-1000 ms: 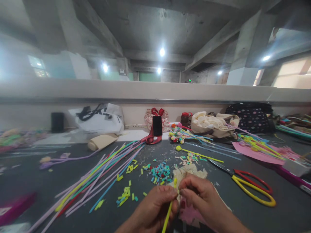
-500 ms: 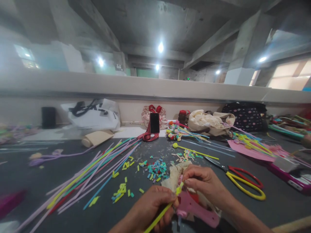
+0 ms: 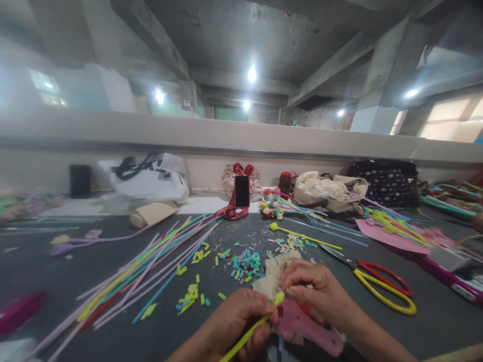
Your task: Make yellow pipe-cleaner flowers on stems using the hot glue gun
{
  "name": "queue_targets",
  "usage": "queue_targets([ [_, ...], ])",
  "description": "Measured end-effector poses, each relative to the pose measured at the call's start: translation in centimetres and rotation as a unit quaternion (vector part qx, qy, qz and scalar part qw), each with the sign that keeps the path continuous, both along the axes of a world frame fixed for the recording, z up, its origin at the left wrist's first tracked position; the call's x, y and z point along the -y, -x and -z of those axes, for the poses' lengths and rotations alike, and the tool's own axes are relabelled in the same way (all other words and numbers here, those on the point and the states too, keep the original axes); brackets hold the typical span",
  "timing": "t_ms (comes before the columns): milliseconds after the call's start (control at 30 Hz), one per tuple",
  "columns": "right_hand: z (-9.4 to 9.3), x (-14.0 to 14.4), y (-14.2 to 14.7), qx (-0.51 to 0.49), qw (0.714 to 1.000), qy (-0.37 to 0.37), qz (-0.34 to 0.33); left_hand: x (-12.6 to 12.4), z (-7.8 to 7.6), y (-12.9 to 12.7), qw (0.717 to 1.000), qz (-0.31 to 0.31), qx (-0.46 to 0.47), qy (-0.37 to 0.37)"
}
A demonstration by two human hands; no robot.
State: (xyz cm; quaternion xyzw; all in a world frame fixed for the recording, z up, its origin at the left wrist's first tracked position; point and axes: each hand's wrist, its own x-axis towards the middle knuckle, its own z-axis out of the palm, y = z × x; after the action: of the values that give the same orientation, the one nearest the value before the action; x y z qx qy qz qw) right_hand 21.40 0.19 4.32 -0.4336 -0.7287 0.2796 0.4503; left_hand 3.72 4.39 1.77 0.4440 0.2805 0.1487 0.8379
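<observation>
My left hand [image 3: 251, 322] is closed around a yellow strip [image 3: 241, 344], which slants down to the lower left. Its upper end carries a small lumpy yellow bud [image 3: 279, 298] poking out past my thumb. My right hand [image 3: 311, 284] has its fingertips pinched together right at that bud; whatever sits between them is hidden. Just below the hands lies a pink plastic tool with a handle [image 3: 311, 329], possibly a glue gun, partly covered by my fingers. A crumpled beige cloth [image 3: 269, 276] is bunched behind it.
Cut turquoise and blue pieces [image 3: 245, 262] are heaped ahead, with yellow pieces [image 3: 191, 292] to the left. Long coloured strips [image 3: 151, 271] spread leftward. Scissors [image 3: 385, 289] with red and yellow handles lie at right. A finished yellow stem [image 3: 307, 236] and a phone [image 3: 241, 191] are farther back.
My right fingertips have come down slightly against the yellow bud. My left hand keeps the strip in nearly the same place. The whole view has shifted slightly.
</observation>
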Motion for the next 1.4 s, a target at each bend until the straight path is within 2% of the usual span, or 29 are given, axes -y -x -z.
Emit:
queue_targets([
  [267, -0.4, 0.2, 0.1, 0.048, 0.999, -0.024, -0.005, 0.1, 0.2, 0.1, 1.0, -0.001, 0.007, -0.004],
  [467, -0.3, 0.5, 0.4, 0.063, 0.997, -0.047, 0.024, 0.1, 0.3, 0.1, 1.0, -0.01, 0.003, -0.01],
  [833, -0.1, 0.8, 0.8, 0.053, 0.997, -0.033, 0.033, -0.3, 0.5, 0.0, 0.999, 0.019, 0.023, -0.014],
  [933, -0.2, 0.7, 0.6, 0.024, 0.999, -0.017, 0.032, -0.5, 0.5, 0.0, 0.998, 0.03, 0.057, 0.001],
  [1000, -0.2, 0.6, 0.4, -0.033, 0.998, 0.027, 0.053, -0.7, 0.5, 0.1, 0.996, 0.031, 0.079, 0.017],
  [1100, -0.1, 0.5, 0.5, -0.134, 0.983, 0.1, 0.079, -0.8, 0.6, 0.1, 0.995, 0.013, 0.097, 0.018],
  [1200, 0.4, 0.3, 0.8, -0.191, 0.97, 0.139, 0.063, -0.8, 0.5, 0.0, 0.994, 0.012, 0.106, 0.009],
  [1300, 0.9, 0.3, 1.2, -0.202, 0.969, 0.137, 0.041, -0.6, 0.4, -0.1, 0.993, 0.017, 0.116, -0.005],
  [1400, 0.7, 0.8, 1.5, -0.137, 0.986, 0.089, 0.043, -0.5, 0.4, -0.1, 0.993, 0.036, 0.115, -0.02],
])
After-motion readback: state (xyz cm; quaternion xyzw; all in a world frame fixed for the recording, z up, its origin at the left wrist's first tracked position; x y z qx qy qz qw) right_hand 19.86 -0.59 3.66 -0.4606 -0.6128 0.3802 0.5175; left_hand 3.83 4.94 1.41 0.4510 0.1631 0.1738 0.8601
